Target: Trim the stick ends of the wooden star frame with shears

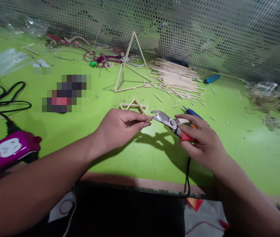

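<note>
My left hand (121, 126) pinches a short, thin wooden stick (151, 118) between thumb and fingertips. The stick's free end lies at the jaws of the pruning shears (163, 118), which my right hand (202, 140) grips by the red handles. Just behind my left fingertips lies a small star-shaped frame of sticks (135, 106), partly hidden by the hand. Farther back stands a larger triangular stick frame (127, 62). Beyond my right hand a blue tool (193, 113), perhaps a glue gun, is partly covered by the fingers.
A pile of thin sticks (179, 77) spreads at the back, beside a blue cutter (212, 79). Purple cord (103, 59) lies tangled farther left. A purple power strip (10, 149) with a black cable sits at left. A perforated metal screen (204, 33) borders the green table (253, 158).
</note>
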The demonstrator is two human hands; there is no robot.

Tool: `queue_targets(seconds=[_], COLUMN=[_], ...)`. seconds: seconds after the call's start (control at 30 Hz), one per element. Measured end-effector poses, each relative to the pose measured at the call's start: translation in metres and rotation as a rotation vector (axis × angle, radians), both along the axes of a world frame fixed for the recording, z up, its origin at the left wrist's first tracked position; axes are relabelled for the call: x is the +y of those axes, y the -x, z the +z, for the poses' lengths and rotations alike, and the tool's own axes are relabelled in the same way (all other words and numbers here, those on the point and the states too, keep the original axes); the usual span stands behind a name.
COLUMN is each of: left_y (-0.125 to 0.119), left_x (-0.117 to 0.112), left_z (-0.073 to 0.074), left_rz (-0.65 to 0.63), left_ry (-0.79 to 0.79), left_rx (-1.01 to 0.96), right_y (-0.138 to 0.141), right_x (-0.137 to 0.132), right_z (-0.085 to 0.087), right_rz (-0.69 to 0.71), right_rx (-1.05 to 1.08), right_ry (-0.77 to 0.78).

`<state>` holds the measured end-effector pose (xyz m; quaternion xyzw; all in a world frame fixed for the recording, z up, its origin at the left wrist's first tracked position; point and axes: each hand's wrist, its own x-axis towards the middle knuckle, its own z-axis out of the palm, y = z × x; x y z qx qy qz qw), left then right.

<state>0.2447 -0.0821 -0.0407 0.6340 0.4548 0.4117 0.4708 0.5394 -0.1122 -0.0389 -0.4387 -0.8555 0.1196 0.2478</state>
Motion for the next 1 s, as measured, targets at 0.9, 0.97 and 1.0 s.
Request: queue_targets(seconds=[0.9, 0.97, 1.0], left_y=[-0.001, 0.0, 0.0], left_x=[-0.006, -0.006, -0.005], left_z=[-0.005, -0.005, -0.005], left_rz=[-0.079, -0.064, -0.056], left_ry=[-0.137, -0.14, -0.14], left_rx=[0.106, 0.112, 0.116], right_y=[0.012, 0.012, 0.011], right_x=[-0.011, -0.012, -0.012], right_z=[-0.004, -0.006, -0.007], right_rz=[-0.259, -0.28, -0.285], right_rx=[-0.162, -0.141, -0.128], right_ry=[0.005, -0.01, -0.015])
